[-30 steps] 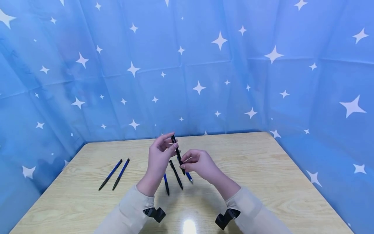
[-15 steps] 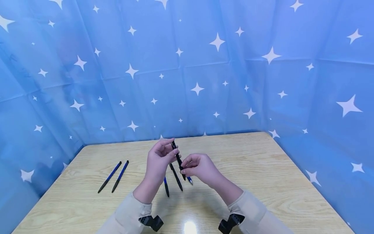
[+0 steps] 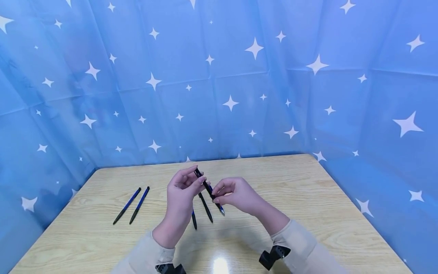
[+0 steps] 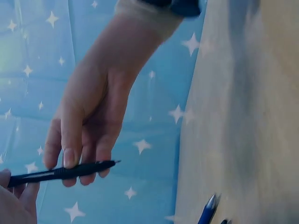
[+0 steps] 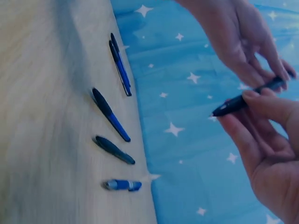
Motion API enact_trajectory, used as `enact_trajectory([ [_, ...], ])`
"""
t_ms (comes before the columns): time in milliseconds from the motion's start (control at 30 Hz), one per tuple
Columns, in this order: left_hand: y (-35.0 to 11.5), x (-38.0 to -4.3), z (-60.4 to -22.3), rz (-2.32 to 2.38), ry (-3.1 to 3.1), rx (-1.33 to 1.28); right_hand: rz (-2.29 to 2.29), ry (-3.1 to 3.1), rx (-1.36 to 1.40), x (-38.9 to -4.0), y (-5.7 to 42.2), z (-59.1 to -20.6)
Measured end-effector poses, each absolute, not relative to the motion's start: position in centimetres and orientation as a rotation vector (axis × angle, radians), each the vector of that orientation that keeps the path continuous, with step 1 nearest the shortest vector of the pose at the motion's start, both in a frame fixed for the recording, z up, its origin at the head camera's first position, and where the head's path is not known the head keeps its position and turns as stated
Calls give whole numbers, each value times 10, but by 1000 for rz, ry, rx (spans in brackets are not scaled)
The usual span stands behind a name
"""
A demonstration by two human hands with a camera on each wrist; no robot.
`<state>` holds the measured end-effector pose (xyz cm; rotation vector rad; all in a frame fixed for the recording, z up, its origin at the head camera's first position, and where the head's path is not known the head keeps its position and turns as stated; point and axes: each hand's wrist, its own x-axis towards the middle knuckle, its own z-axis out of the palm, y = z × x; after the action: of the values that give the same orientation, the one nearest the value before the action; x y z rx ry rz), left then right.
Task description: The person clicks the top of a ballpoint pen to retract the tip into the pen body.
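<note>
My left hand (image 3: 180, 196) holds the rear, clip end of a black pen (image 3: 207, 187) between thumb and fingers, its index finger at the pen's end. With thumb and fingertips, my right hand (image 3: 237, 195) pinches the same pen lower down near its tip. The pen is raised off the table and slants down to the right. In the left wrist view the pen's point (image 4: 117, 161) sticks out bare past the right fingers. Below the hands lie a black pen (image 3: 206, 208), a blue pen with a silver tip (image 3: 222, 211), partly covered, and a blue-black pen (image 3: 194, 220) half hidden by my left wrist.
Two blue-black pens (image 3: 127, 206) lie side by side, slanted, on the left of the light wooden table (image 3: 308, 213). Behind the table's far edge hangs a blue curtain (image 3: 219, 76) with white stars.
Both hands keep hold of the black pen. Its rear end has swung down and left with my left hand, so the pen slants more. The pens on the table stay put.
</note>
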<state>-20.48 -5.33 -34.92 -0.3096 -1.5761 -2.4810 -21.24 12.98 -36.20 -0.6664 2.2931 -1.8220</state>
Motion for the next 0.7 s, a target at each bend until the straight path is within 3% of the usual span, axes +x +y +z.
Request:
enact_trajectory([
  [267, -64, -200, -351, -2391, -1791, -420, -1677, 2281, -779, -228, 147, -360],
  [700, -97, -215, -362, -2175, -2198, -667, -1711, 2232, -613, -261, 171, -383],
])
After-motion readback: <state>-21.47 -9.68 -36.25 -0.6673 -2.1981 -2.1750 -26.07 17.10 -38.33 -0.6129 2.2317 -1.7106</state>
